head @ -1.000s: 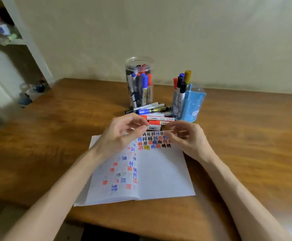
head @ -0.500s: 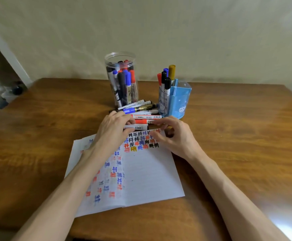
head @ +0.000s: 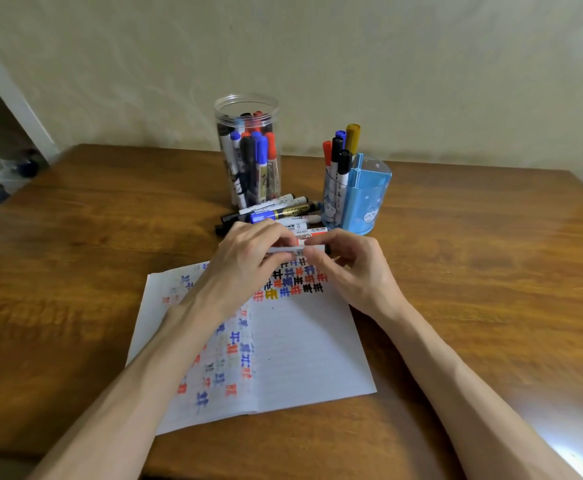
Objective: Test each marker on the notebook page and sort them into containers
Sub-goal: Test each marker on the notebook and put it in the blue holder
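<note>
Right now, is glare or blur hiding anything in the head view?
Head view: glare washes out the table's near right corner; clutter at far left is blurred; wide-angle bows the table edge; the marker and notebook read clearly.

Likely a room in a home: a brown varnished wooden bench (head: 456, 271), its far edge against a plain cream wall (head: 387, 64), a light-blue cartoon-printed plastic pen holder (head: 369, 202) near that edge, and a white shelf frame (head: 23, 109) with blurred clutter (head: 9, 174) past the left corner.
</note>
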A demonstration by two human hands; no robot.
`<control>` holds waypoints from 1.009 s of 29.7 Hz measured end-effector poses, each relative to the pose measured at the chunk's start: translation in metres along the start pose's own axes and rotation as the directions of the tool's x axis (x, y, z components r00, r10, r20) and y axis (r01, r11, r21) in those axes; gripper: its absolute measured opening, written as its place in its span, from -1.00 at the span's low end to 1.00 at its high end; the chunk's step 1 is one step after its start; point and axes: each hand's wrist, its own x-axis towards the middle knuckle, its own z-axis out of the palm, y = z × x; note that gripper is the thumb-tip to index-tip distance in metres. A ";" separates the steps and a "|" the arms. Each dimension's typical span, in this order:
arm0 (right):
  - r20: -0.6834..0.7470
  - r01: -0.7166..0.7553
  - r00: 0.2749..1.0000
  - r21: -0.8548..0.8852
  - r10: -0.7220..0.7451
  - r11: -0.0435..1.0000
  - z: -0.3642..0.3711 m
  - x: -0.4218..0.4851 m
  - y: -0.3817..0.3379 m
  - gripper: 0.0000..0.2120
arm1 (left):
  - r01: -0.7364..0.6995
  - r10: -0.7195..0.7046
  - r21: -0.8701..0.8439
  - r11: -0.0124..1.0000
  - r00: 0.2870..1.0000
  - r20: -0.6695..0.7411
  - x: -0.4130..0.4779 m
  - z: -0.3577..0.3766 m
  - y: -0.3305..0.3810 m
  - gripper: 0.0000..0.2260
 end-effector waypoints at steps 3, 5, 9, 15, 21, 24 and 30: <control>-0.073 -0.022 0.997 0.178 0.036 0.984 -0.009 -0.002 -0.006 -0.86 | 0.079 -0.080 -0.110 0.991 0.997 0.002 -0.003 -0.006 0.000 -0.65; -0.138 -0.057 0.985 0.289 0.100 0.956 -0.018 -0.003 -0.008 -0.84 | 0.123 -0.125 -0.111 0.986 0.992 -0.010 -0.005 -0.009 -0.004 -0.61; -0.133 -0.124 0.971 0.438 0.201 0.890 -0.017 -0.006 -0.012 -0.71 | 0.127 -0.136 -0.163 0.978 0.990 -0.040 -0.005 -0.011 -0.003 -0.67; -0.021 -0.128 0.989 0.378 0.146 0.917 0.003 -0.008 -0.017 -0.84 | 0.090 -0.089 -0.224 0.970 0.996 0.015 -0.006 -0.012 0.014 -0.56; -0.039 -0.069 0.995 0.352 0.088 0.933 0.000 -0.010 -0.018 -0.82 | 0.148 -0.131 -0.293 0.945 0.988 0.078 -0.005 -0.012 0.019 -0.77; -0.033 -0.050 0.997 0.352 0.066 0.935 -0.003 -0.012 -0.020 -0.83 | 0.200 -0.159 -0.346 0.917 0.977 0.143 -0.005 -0.013 0.020 -0.80; -0.022 -0.024 0.999 0.336 0.033 0.942 -0.007 -0.016 -0.023 -0.85 | 0.288 -0.196 -0.435 0.853 0.950 0.245 -0.004 -0.017 0.022 -0.79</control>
